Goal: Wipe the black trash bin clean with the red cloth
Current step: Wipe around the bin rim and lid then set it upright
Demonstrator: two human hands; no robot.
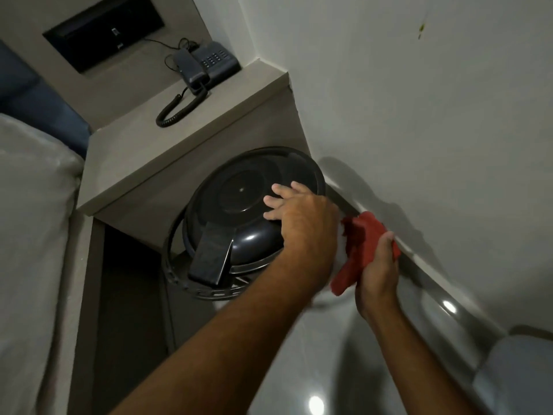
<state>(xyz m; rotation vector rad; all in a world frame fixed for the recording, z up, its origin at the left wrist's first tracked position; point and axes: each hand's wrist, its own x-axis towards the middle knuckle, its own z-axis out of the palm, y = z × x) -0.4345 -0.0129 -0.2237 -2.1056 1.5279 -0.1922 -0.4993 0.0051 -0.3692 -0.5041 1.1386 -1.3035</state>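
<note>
At the far left edge I see pale bedding (pixel 33 235), with a strip of blue upholstery (pixel 36 106) behind it. Next to that stands the grey bedside unit (pixel 185 139), whose top runs back to the wall corner; a dark telephone (pixel 209 62) sits at its far right corner, with its coiled cord (pixel 176 107) trailing toward the middle of the top, and a black recessed panel (pixel 104 31) is set in the surface behind it. The black trash bin (pixel 239 217) stands on the floor against the unit's right side, tucked under the overhanging front right corner of its top, and its domed lid is tilted toward me with the flat black tab (pixel 209 256) at the near edge. My left hand (pixel 299 217) lies on the right part of the lid, fingers spread and pressing flat against it, gripping nothing. Just to the right of the bin, apart from my left hand, my right hand (pixel 377 274) is closed around the red cloth (pixel 363 244), which is bunched up with one end poking out below my palm; I think the cloth is just off the bin's side rather than touching it, though my left wrist hides that spot. Behind the cloth a glossy grey skirting (pixel 434 283) runs along the foot of the white wall (pixel 419 115), and the shiny floor (pixel 314 369) fills the bottom edge
</note>
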